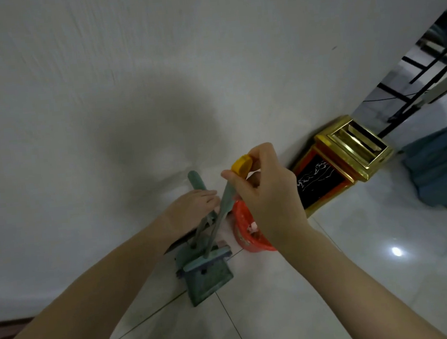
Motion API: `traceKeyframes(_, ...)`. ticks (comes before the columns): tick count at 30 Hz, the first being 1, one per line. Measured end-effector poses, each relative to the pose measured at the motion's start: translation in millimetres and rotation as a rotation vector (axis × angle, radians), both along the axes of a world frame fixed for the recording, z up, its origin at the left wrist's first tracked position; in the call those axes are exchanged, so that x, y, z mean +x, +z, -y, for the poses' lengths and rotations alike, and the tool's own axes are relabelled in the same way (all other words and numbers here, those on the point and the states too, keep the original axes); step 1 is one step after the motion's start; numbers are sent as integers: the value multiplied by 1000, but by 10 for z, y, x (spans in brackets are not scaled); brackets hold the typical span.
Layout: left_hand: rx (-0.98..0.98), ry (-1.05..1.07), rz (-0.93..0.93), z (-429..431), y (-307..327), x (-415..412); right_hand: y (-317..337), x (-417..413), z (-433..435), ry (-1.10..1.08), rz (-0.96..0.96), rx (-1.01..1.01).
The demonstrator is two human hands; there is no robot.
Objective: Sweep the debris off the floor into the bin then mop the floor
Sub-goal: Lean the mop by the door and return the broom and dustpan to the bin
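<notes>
**Broom and dustpan held at the wall, bin alongside**

The right hand (271, 200) pinches the broom (217, 221) just under its yellow cap (240, 163), with thumb and fingers closed on the shaft. The left hand (193, 207) is wrapped round the green dustpan handle (194, 178). The dustpan (210, 281) stands on the floor (360, 265) against the wall (102, 98), with the broom head resting on it.

Assessment: both tools look light, stiff and smooth-shafted. A grip lower on the broom shaft would likely give firmer control.

The red bin (242, 221) stands just beside them, half covered by the right hand. The left fingertips are hidden. A grey-blue heap (441, 172) at the right edge cannot be identified.
</notes>
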State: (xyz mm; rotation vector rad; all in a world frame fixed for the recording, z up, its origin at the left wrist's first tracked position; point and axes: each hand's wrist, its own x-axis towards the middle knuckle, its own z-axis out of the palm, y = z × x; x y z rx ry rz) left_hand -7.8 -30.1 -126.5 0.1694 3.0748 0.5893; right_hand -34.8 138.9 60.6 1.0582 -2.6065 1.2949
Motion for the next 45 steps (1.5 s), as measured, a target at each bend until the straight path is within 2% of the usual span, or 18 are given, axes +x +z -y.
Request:
traceKeyframes(3, 86, 71, 102, 89, -117, 7, -6, -89, 101, 0, 70, -9)
traceKeyframes(7, -131, 7, 83, 142, -159, 2, -33, -146, 226, 42, 84, -19)
traceKeyframes(9, -229, -45, -19, 131, -113, 42, -47, -155, 257, 47, 61, -22)
traceKeyframes(11, -250, 6, -55, 126, -57, 127, -46, -167, 281, 35, 27, -12)
traceKeyframes(15, -243, 176, 140, 45, -43, 191, -29, -176, 314, 16, 17, -7)
traceKeyframes(19, -240, 263, 128, -49, -43, 146, -20, -176, 337, -5, -3, -25)
traceKeyframes(27, -444, 173, 48, -13, -151, 93, -10, -208, 348, -18, 11, -51)
traceKeyframes(35, -380, 217, -22, -92, -116, 26, -41, -255, 323, -55, 3, -92)
traceKeyframes(41, -324, 207, 22, -43, -278, 22, -102, -252, 399, -49, -45, -105)
traceKeyframes(45, -318, 213, -137, -66, -291, 21, -146, -258, 454, -41, -48, -107)
